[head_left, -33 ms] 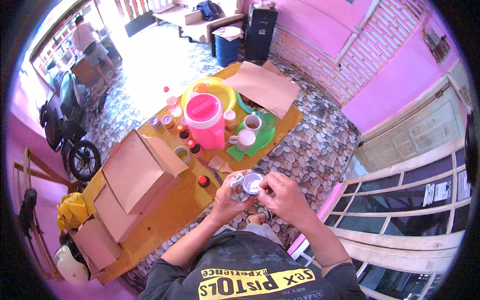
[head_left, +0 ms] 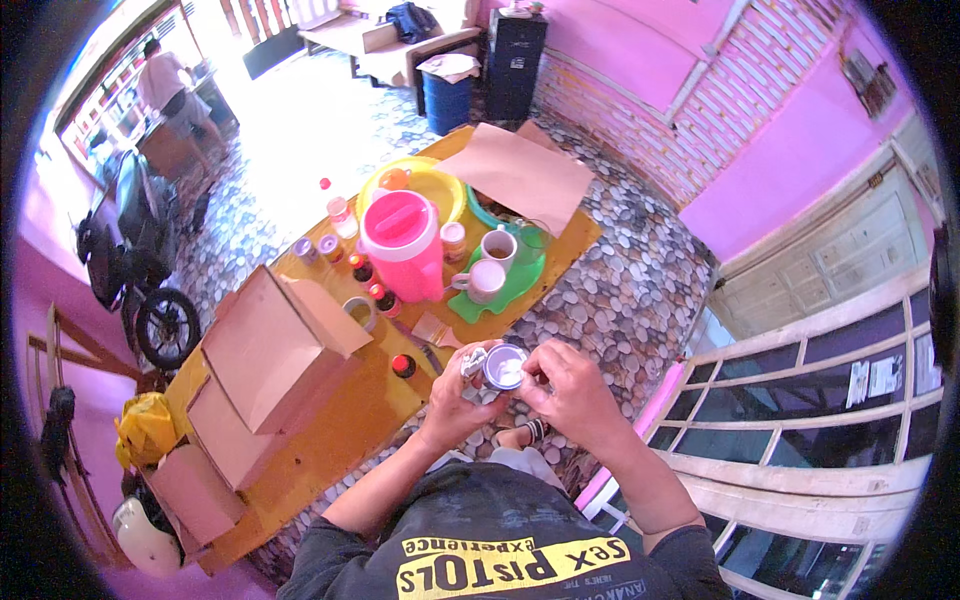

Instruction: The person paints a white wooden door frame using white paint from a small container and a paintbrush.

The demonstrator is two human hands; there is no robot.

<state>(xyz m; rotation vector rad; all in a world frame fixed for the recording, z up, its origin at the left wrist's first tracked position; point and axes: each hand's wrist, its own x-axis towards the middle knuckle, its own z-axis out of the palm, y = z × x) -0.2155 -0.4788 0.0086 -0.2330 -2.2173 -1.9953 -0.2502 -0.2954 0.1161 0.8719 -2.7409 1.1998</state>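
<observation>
Left hand (head_left: pixel 450 410): its fingers are curling narrowly round a small, round, open purple-rimmed container (head_left: pixel 491 370); a silvery piece (head_left: pixel 473 363), too small to identify, is sitting beside that rim.
Right hand (head_left: pixel 568 385): its fingers are bunching close together at the container's right rim; whether they are gripping something small, I cannot tell.
Container's place: it is facing mouth-up between both hands, showing white matter (head_left: pixel 511 370) inside, and is appearing just beyond the near edge of the yellow-brown wooden tabletop (head_left: pixel 340 450).
Beside the left hand: a dark bottle with a red cap (head_left: pixel 403 367) is standing near that edge.
Farther in: a tall pink plastic jug (head_left: pixel 405 250) is standing beside a green tray (head_left: pixel 475 309) carrying two pale mugs (head_left: pixel 486 281).
Left end: brown cardboard boxes (head_left: pixel 265 350) are covering much of the wood; a strip is showing between them and the near edge.
Moving room: pebble-patterned floor (head_left: pixel 620 280) is stretching between the right edge and the white-framed windows (head_left: pixel 800 372).
</observation>
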